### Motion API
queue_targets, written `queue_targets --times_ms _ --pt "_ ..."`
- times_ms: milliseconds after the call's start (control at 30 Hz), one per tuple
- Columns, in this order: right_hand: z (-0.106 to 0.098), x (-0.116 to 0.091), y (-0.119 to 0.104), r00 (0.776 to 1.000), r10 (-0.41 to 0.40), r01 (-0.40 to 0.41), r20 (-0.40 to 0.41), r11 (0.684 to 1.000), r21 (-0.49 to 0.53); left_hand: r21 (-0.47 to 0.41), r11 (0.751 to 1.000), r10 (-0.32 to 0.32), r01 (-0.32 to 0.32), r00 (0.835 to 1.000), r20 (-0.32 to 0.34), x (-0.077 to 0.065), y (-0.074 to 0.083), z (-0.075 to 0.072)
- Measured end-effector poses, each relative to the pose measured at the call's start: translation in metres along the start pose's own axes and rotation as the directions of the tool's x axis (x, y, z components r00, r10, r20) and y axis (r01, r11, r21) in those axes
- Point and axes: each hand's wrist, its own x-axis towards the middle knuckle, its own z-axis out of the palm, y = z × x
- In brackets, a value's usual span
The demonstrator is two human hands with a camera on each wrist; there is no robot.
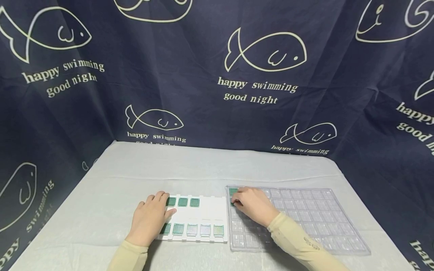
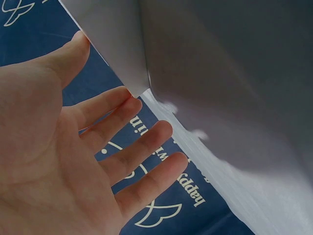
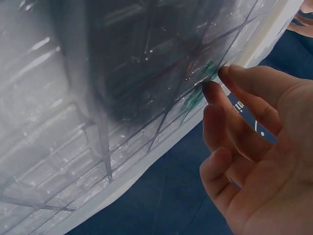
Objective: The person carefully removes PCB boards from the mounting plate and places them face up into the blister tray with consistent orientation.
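Note:
My left hand (image 1: 149, 218) rests at the left end of a white tray (image 1: 211, 215), fingers nearly straight. In the left wrist view its thumb and index fingertip (image 2: 133, 93) touch the tray's edge. Green circuit boards (image 1: 183, 202) lie in two rows on this tray, some partly behind the hand. My right hand (image 1: 254, 205) is over the far left part of a clear plastic compartment tray (image 1: 339, 216). Its thumb and index finger pinch a small green circuit board (image 3: 213, 73), mostly hidden by the fingertips. Another green board (image 1: 233, 191) sits in the tray's far left corner compartment.
The two trays lie side by side on a white-covered table (image 1: 190, 162). A dark blue fish-print curtain (image 1: 210, 124) hangs behind the table and at both sides. The right forearm's sleeve (image 1: 298, 241) crosses over the clear tray.

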Motion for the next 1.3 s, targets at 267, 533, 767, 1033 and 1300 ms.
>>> queue_targets --times_ms 267,533,767,1033,1300 --pt "-0.001 0.0 -0.002 1.0 0.004 -0.004 0.01 1.0 -0.008 -0.011 1.0 -0.009 0.009 1.0 0.007 0.0 -0.001 0.001" --pt "-0.002 0.006 -0.008 1.0 0.01 -0.011 -0.027 0.999 -0.046 -0.011 1.0 -0.009 0.009 1.0 0.011 0.001 -0.002 0.002" --pt "-0.006 0.018 -0.02 0.997 -0.019 0.015 -0.074 0.998 -0.054 -0.015 1.0 -0.011 0.011 1.0 0.01 0.0 -0.001 0.002" --pt "-0.003 0.033 -0.038 0.996 -0.041 0.037 -0.076 0.998 -0.05 -0.012 1.0 -0.009 0.009 1.0 0.011 0.001 -0.001 0.002" --pt "0.0 0.049 -0.06 0.991 -0.116 0.111 -0.067 0.991 -0.069 -0.002 1.0 -0.003 0.003 1.0 -0.01 0.001 -0.002 0.006"
